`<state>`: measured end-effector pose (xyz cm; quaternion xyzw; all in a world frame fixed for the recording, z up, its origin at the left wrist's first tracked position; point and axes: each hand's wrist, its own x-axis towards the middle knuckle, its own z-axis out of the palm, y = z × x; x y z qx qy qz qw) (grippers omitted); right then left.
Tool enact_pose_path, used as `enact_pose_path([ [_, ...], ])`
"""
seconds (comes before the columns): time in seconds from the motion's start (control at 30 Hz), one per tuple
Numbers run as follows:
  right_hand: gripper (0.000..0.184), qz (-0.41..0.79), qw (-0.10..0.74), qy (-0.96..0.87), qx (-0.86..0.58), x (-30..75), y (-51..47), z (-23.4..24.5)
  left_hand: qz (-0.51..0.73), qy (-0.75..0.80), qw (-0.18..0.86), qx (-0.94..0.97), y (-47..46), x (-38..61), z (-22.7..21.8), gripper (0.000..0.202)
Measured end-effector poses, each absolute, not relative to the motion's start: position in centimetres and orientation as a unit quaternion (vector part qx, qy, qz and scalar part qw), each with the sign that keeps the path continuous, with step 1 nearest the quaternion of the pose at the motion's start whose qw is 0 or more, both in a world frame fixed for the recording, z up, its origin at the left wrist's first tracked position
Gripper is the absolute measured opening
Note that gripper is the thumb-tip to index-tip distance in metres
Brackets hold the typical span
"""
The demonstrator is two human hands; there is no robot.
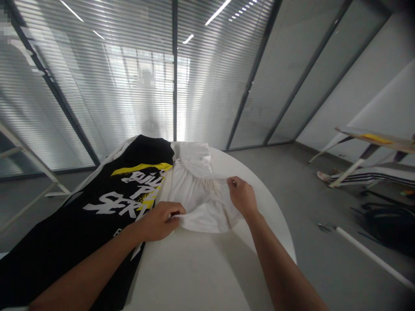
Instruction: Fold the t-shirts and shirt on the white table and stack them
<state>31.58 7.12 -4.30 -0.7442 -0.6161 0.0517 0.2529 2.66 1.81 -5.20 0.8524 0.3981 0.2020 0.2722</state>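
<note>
A thin white garment (202, 203) with gathered folds lies on the round white table (194, 268); its exact kind I cannot tell. My left hand (164, 220) pinches its near left edge between thumb and fingers. Farther right, my right hand (241, 194) is closed on the garment's right edge, holding it a little up. The cloth stretches between both hands, and its far part lies crumpled toward the back of the table. Left of it, partly under my left forearm, a black shirt (97, 233) with white lettering and a yellow stripe is spread out.
Glass partition walls with blinds (136, 95) stand behind the table. A wooden-topped table (382, 140) with a yellow item on it is at the right, near a person's striped leg (372, 175). A white pole (372, 257) runs low at the right. White metal framing (35, 162) stands left.
</note>
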Motion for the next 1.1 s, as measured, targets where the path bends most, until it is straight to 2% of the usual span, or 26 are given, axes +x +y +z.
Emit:
enact_pose_path([
  [0.2, 0.034, 0.079, 0.239, -0.619, -0.744, 31.4, 7.0, -4.3, 0.111, 0.355, 0.216, 0.903, 2.2, 2.0, -5.3, 0.021],
  [0.33, 0.032, 0.176, 0.303, -0.629, -0.694, 31.2, 7.2, -4.3, 0.126, 0.388, 0.163, 0.898, 2.5, 2.5, -6.0, 0.036],
  [0.4, 0.032, 0.244, 0.351, -0.623, -0.655, 30.9, 7.3, -4.5, 0.155, 0.396, 0.18, 0.887, 2.5, 3.0, -6.3, 0.035],
  [0.5, 0.033, 0.351, 0.398, -0.579, -0.618, 30.0, 7.3, -5.0, 0.218, 0.396, 0.284, 0.845, 2.1, 4.0, -6.7, 0.032],
  [0.57, 0.036, 0.439, 0.413, -0.535, -0.591, 28.9, 6.9, -5.4, 0.251, 0.38, 0.333, 0.826, 1.5, 4.7, -6.9, 0.037],
  [0.7, 0.046, 0.563, 0.422, -0.461, -0.541, 26.5, 5.9, -5.7, 0.255, 0.36, 0.314, 0.841, 0.7, 5.6, -7.4, 0.07],
  [0.8, 0.054, 0.617, 0.408, -0.441, -0.509, 25.5, 5.3, -5.5, 0.258, 0.389, 0.296, 0.834, 0.8, 5.6, -7.6, 0.071],
  [0.97, 0.062, 0.607, 0.368, -0.542, -0.45, 25.6, 4.5, -4.4, 0.326, 0.456, 0.368, 0.742, 1.8, 5.4, -7.4, 0.041],
  [1.03, 0.075, 0.557, 0.321, -0.637, -0.427, 25.8, 3.8, -4.0, 0.359, 0.459, 0.427, 0.691, 2.0, 5.4, -7.1, 0.038],
  [1.1, 0.096, 0.468, 0.244, -0.74, -0.418, 25.9, 3.1, -3.8, 0.386, 0.46, 0.474, 0.644, 2.1, 5.3, -6.7, 0.04],
])
